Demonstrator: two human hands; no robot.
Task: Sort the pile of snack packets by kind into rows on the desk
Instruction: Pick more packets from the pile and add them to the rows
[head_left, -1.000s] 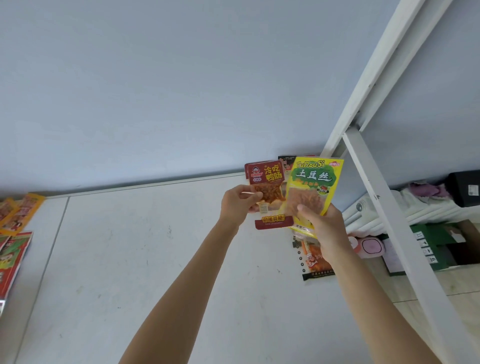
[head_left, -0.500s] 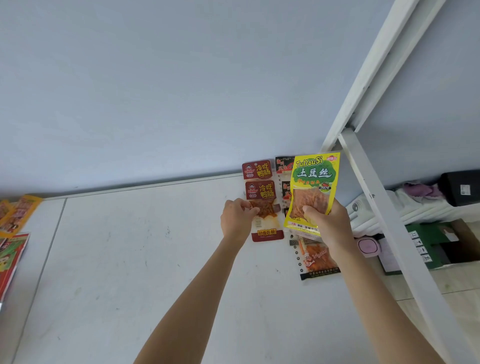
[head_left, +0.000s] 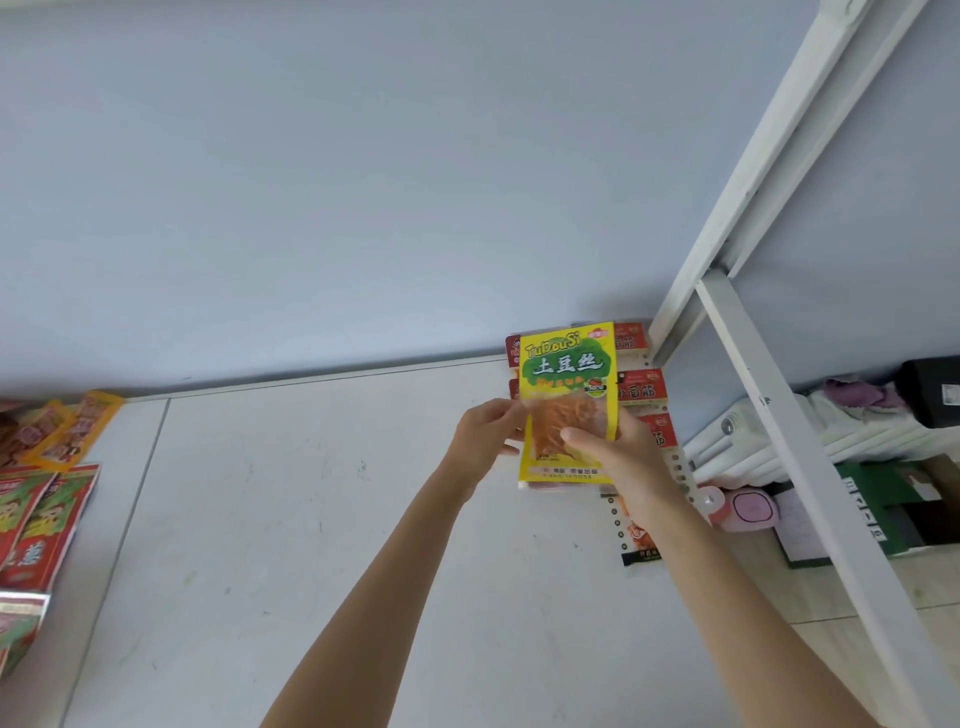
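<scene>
A yellow packet with a green label (head_left: 567, 397) is held upright above the back right of the white desk (head_left: 311, 519). My right hand (head_left: 621, 460) grips its lower right side. My left hand (head_left: 485, 434) is at the packet's left edge, its fingertips partly hidden behind it. Dark red packets (head_left: 513, 349) lie on the desk behind the yellow one, with only their left edges showing. To their right runs a column of red packets (head_left: 643, 388), and nearer me lies a black-edged packet (head_left: 636, 543) under my right forearm.
Orange packets (head_left: 78, 431) and red-and-green packets (head_left: 39, 519) lie in the pile at the desk's left edge. A white metal frame (head_left: 779, 415) slants past the desk's right side. Beyond it are a pink object (head_left: 750, 512) and a green box (head_left: 883, 499).
My left hand lowered the dark red packet onto the desk below another of its kind. My right hand then carried the yellow packet left, so it now covers those red packets.
</scene>
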